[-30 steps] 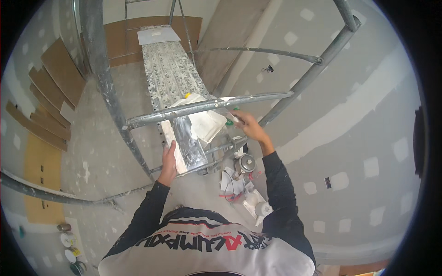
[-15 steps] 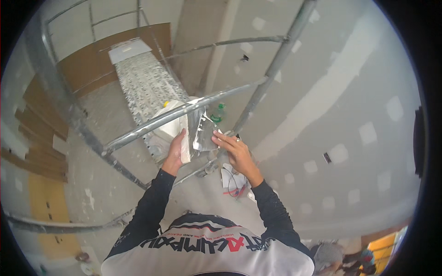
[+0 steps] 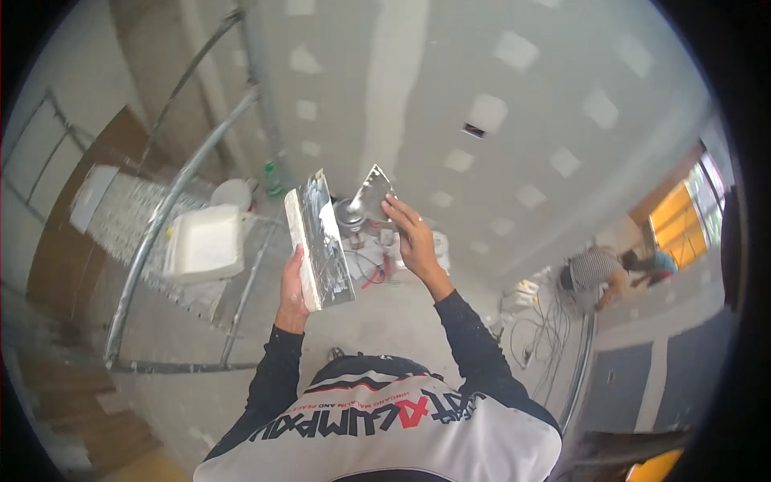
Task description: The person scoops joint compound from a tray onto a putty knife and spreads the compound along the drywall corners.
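Observation:
My left hand is closed round the pale, compound-caked back of a wide taping knife. Its long steel blade, smeared with white compound, faces up. Opposite it, my right hand grips a smaller putty knife, fingers lying along its blade; the handle is hidden by the hand. White compound clings to this blade's edge and tip. A gap separates the two tools, which are both in front of my chest.
A metal scaffold frame stands at left, beside a speckled plank bearing a white tub. Patched grey wallboard rises ahead. Cables lie on the floor at right; a crouching person is farther off.
My view has turned right, so the scaffold and tub now sit farther left. The wide taping knife has tilted to show its blade, and both tools are clear of the scaffold rail.

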`<state>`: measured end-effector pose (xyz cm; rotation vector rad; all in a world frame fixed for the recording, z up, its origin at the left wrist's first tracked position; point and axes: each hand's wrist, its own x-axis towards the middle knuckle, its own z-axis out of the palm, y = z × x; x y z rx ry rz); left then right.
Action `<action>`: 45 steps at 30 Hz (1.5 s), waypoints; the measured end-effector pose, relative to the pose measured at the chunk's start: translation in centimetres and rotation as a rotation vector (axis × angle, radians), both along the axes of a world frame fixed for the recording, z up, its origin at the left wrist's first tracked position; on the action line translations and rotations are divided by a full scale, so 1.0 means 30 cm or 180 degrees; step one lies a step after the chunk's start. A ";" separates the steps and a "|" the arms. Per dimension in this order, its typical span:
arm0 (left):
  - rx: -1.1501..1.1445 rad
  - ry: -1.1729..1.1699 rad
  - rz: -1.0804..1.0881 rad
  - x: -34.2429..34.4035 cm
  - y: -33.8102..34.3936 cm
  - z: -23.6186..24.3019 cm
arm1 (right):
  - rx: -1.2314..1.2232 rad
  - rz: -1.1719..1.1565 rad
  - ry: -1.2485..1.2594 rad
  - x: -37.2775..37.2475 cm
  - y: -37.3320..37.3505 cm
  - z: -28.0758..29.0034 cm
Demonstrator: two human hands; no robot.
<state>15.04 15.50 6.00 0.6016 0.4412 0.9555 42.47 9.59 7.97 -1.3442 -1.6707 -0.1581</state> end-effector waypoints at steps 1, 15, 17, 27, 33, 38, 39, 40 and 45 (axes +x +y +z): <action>-0.0009 -0.0039 -0.0118 0.067 -0.030 0.016 | 0.0172 0.0058 0.0726 0.046 -0.066 -0.005; 0.0263 -0.0070 -0.1632 0.810 -0.420 0.049 | 0.0348 0.1351 0.5841 0.364 -1.138 -0.190; 0.1254 0.0386 -0.0890 0.864 -0.480 0.100 | 0.0279 0.1352 0.5835 0.336 -1.302 -0.201; 0.3706 0.1703 -0.0386 0.987 -0.778 -0.068 | 0.0443 0.1614 0.5989 0.312 -1.337 -0.285; 0.3727 0.1504 -0.0887 0.968 -0.821 -0.177 | 0.1000 0.1464 0.5392 0.437 -1.338 -0.199; 0.0839 0.1185 -0.2408 1.073 -0.690 -0.275 | 0.0504 -0.1463 0.1474 0.437 -1.259 -0.101; 0.0250 0.1023 -0.2839 1.101 -0.654 -0.280 | 0.0494 -0.1518 0.1466 0.442 -1.237 -0.106; 0.0137 0.0774 -0.2961 1.147 -0.624 -0.303 | -0.0113 -0.2014 0.0752 0.441 -1.220 -0.120; 0.0135 0.0745 -0.3333 1.286 -0.407 -0.329 | -0.0850 -0.2945 0.0337 0.496 -1.103 -0.229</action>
